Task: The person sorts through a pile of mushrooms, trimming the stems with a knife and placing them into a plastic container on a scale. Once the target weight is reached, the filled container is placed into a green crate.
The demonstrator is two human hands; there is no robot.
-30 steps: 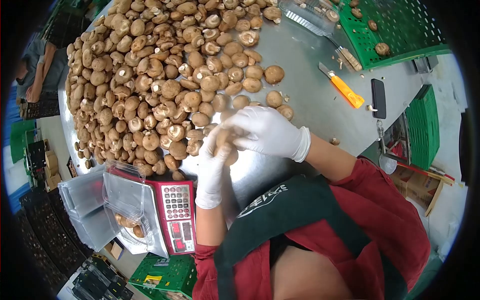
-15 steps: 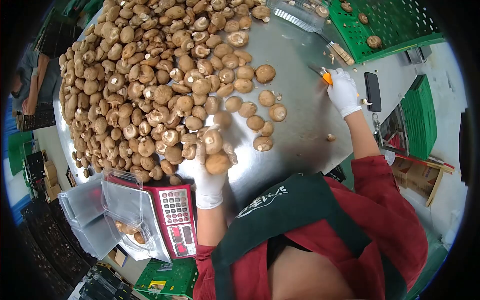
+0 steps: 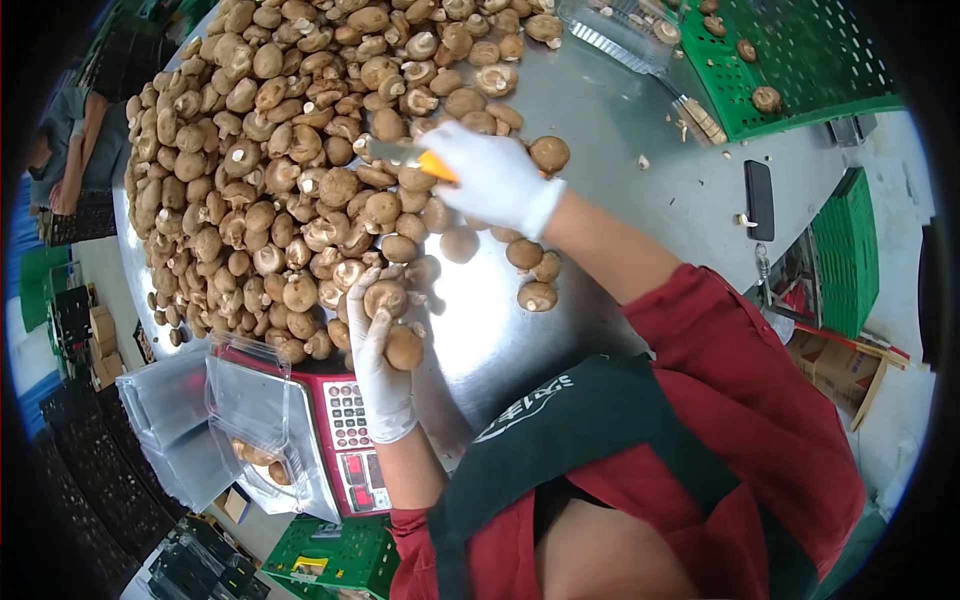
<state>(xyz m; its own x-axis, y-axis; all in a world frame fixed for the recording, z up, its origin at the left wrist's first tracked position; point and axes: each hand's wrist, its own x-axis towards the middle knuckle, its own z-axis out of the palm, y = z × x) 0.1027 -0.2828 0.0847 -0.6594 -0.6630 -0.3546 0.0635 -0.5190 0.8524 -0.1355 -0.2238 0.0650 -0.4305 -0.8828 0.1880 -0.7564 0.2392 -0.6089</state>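
White-gloved, my left hand [image 3: 380,390] is closed around shiitake mushrooms at the near edge of the pile. Two brown caps show in it, the lower mushroom [image 3: 404,348] near the palm and another mushroom [image 3: 385,298] between the fingers. My right hand [image 3: 490,178], also gloved, grips a knife [image 3: 437,166] by its orange handle. Its blade points left over the big heap of mushrooms [image 3: 270,180], slightly blurred. Under the right hand and wrist, several loose mushrooms are partly covered.
A red scale [image 3: 345,415] holds a clear plastic box [image 3: 250,420] with a few mushrooms. On the metal table [image 3: 620,220] lie a phone [image 3: 759,200] and a brush [image 3: 702,122]. A green crate [image 3: 790,60] stands top right. Another person's arm [image 3: 85,150] shows far left.
My right hand has swung left with the knife, from near the phone to over the mushroom heap. My left hand has moved slightly left, still holding mushrooms.
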